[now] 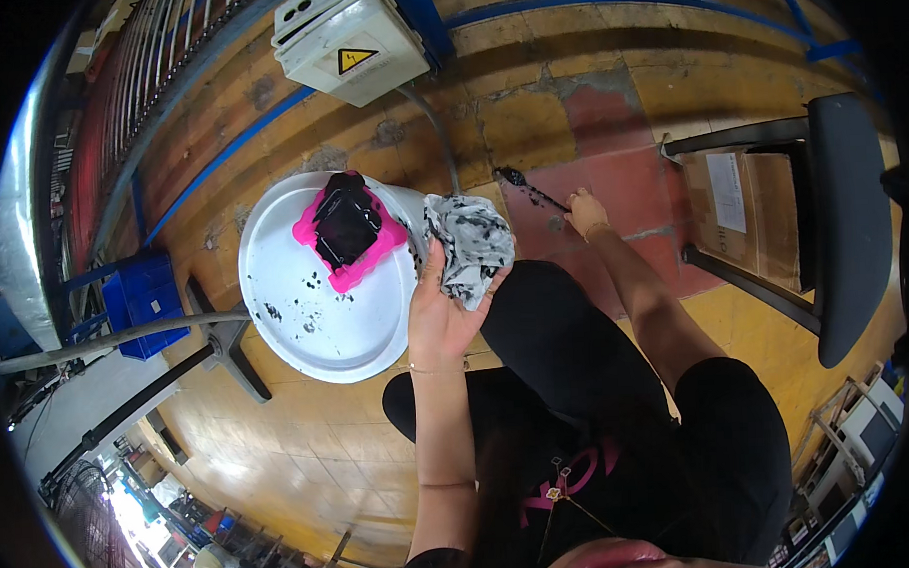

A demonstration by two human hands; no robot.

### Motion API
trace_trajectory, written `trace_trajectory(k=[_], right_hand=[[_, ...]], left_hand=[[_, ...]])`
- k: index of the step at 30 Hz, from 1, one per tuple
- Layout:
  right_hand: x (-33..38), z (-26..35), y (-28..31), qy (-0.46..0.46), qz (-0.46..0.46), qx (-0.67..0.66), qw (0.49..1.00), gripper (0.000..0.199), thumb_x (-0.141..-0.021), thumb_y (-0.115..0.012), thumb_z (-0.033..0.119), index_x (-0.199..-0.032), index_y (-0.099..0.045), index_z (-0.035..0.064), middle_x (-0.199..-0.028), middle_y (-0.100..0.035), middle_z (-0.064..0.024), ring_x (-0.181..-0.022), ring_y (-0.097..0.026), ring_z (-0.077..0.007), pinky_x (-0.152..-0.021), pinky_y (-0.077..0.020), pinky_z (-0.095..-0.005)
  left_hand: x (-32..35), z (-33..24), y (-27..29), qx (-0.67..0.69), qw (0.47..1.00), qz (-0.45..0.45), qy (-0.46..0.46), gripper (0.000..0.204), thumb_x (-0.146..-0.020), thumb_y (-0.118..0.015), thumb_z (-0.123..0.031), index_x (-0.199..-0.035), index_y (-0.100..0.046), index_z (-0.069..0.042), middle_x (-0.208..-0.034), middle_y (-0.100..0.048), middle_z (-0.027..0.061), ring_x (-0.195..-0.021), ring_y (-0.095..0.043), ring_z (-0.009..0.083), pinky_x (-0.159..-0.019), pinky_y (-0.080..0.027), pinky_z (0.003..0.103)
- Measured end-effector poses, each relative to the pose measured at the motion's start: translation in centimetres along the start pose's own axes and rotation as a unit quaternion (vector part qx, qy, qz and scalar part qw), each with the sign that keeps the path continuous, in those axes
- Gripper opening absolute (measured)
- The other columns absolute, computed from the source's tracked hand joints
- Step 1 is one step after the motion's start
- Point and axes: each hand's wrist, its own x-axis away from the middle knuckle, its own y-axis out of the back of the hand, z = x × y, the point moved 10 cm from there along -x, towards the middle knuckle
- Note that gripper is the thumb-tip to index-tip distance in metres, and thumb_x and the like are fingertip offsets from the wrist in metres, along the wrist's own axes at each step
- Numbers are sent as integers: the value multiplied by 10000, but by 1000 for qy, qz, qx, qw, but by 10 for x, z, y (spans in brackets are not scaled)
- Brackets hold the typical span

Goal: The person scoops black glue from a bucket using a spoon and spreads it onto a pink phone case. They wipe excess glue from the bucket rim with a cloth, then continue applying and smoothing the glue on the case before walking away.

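My left hand (442,319) is raised beside the white bucket, closed around a crumpled whitish cloth (468,245) smeared with black. Out to the right, my right hand (586,215) reaches low over the red tiles. Its fingers grip the end of a thin, dark brush-like tool (533,189), whose wider far end is coated black; its exact kind is unclear. On the round white top of the bucket (276,340) sits a bright pink tray (352,278) holding a glossy black, wet-looking substance (348,228). Black smudges spot the white surface around it.
A pale electrical box (351,52) stands beyond the bucket, with a grey cable running down. At right are a cardboard box (737,214) and a dark chair (848,230). A blue bin (145,305) and a black stand base (232,352) lie left.
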Motion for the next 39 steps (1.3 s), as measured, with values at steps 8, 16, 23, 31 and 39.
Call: trace_trajectory(k=[8,16,23,31,39], right_hand=[[-12,-12,-35,-3,6,75,997,171,-824,-588,80,-978,-618,12,-1060,-597,-172,-919,-647,-337,-780,-544,-426],[-18,-28,-35,-13,-29,16,999,158,-804,-606,84,-941,-631,8,-1014,-620,-183,-910,-646,-350,-785,-538,-432],[21,-19,30,80,37,-215,973,199,-793,-660,145,-929,-659,0,-883,-651,-164,-838,-637,-288,-768,-507,-379],[100,-75,107,-18,8,-348,937,187,-844,-669,141,-931,-637,-21,-805,-652,-113,-743,-635,-192,-684,-503,-314],[124,-72,110,-16,-29,-328,944,174,-858,-668,134,-943,-613,-8,-785,-635,-80,-687,-621,-146,-648,-500,-272]], left_hand=[[-33,28,38,-33,999,-18,29,436,-993,-462,-292,-1344,-425,-36,-1307,-532,150,-1198,-518,368,-945,-483,475],[-122,56,163,-77,973,-213,46,275,-950,-567,-198,-1208,-528,-110,-1164,-623,64,-1089,-588,247,-926,-475,473],[-208,32,246,-253,934,-253,19,297,-921,-610,-173,-1201,-526,-118,-1111,-638,56,-1002,-617,246,-835,-493,492],[-263,-5,172,-745,584,-183,-268,353,-785,-654,-34,-1136,-620,-49,-1095,-604,140,-1022,-579,331,-873,-462,403],[-291,52,147,-936,288,-56,-195,415,-837,-532,-36,-1226,-610,-160,-1306,-510,130,-1125,-524,389,-957,-461,429]])
